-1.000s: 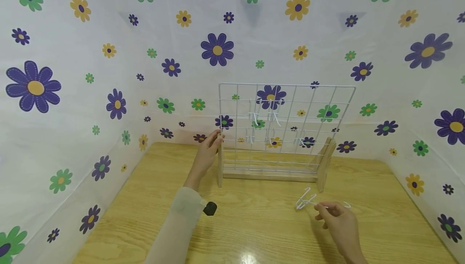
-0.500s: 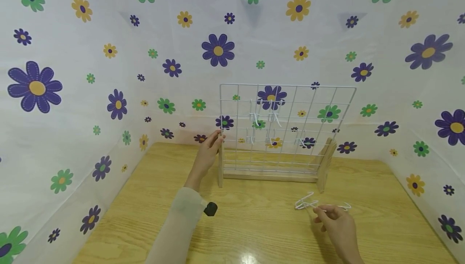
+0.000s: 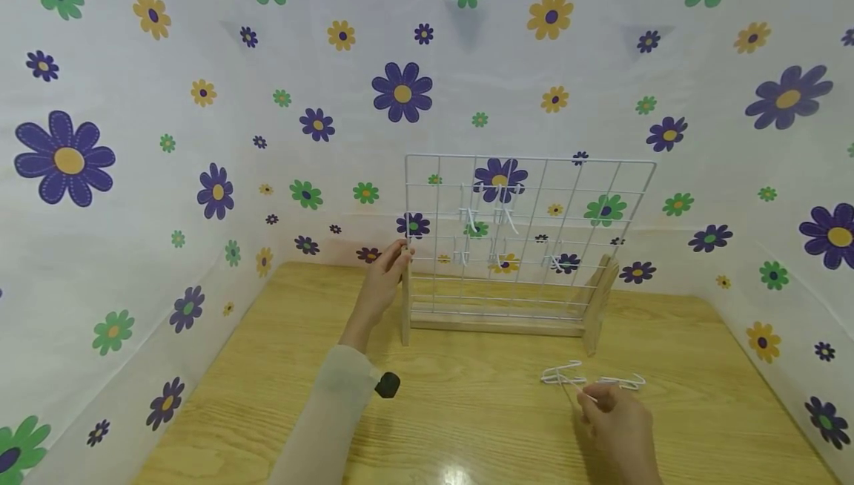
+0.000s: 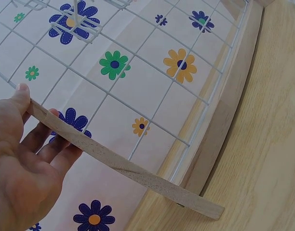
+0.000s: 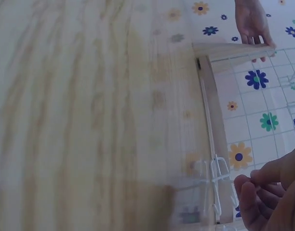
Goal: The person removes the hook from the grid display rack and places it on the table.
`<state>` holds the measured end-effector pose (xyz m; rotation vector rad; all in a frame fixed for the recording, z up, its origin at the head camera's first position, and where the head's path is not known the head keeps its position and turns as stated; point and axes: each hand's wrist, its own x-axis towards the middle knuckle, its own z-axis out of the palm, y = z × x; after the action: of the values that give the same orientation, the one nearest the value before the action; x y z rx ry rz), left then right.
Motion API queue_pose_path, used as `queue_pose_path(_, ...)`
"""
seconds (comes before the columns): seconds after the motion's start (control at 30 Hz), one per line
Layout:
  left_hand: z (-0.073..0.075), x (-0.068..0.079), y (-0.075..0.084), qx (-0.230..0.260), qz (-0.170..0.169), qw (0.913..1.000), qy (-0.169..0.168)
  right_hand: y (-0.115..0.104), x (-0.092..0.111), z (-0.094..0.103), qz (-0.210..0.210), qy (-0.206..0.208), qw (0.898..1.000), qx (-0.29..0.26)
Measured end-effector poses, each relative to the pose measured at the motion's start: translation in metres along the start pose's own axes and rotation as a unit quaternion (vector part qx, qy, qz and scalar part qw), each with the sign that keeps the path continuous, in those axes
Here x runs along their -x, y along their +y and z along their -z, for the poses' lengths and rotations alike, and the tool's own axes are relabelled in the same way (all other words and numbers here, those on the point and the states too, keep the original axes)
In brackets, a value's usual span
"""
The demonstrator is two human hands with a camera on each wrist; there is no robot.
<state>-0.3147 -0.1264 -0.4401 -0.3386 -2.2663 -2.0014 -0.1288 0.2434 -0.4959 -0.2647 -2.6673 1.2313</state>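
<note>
A white wire grid rack [image 3: 527, 281] stands on wooden feet, with several white hooks hung on its bars. My left hand [image 3: 383, 274] holds the rack's left wooden upright [image 4: 113, 161], thumb on one side and fingers on the other. To the right, in front of the rack, my right hand [image 3: 620, 422] pinches the prong end of a loose white wire hook [image 3: 560, 375]. In the right wrist view the thumb and index finger [image 5: 248, 192] meet beside the white hook [image 5: 217, 185]. Another white hook [image 3: 623, 381] lies just behind the right hand, partly hidden by it.
The wood-grain table [image 3: 454, 411] carries the rack near its back edge. White sheeting [image 3: 320, 70] printed with flowers encloses the back and both sides. A small black piece [image 3: 387, 385] sits at the left wrist.
My right hand has drawn slightly nearer and lower, and the pinched hook has tipped flatter toward the table. More of the other hook now shows. The left hand stays on the upright.
</note>
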Motion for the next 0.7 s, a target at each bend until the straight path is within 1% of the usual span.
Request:
queue_pose_path(0.13,0.000,0.000,0.000,0.001,-0.001,1.0000,0.000,-0.002,0.004,0.000,0.012,-0.021,0.999,0.032)
queue_pose_path(0.3,0.000,-0.001,-0.001,0.004,0.002,1.0000,0.001,-0.002,0.007,0.000,0.007,-0.048,0.997,0.064)
queue_pose_path(0.47,0.000,-0.001,-0.001,0.004,-0.003,1.0000,0.003,0.001,0.008,-0.001,0.004,-0.054,0.994,0.096)
queue_pose_path(0.7,0.000,0.000,0.001,0.001,-0.003,1.0000,0.000,0.003,0.012,-0.001,-0.007,-0.068,0.991,0.116)
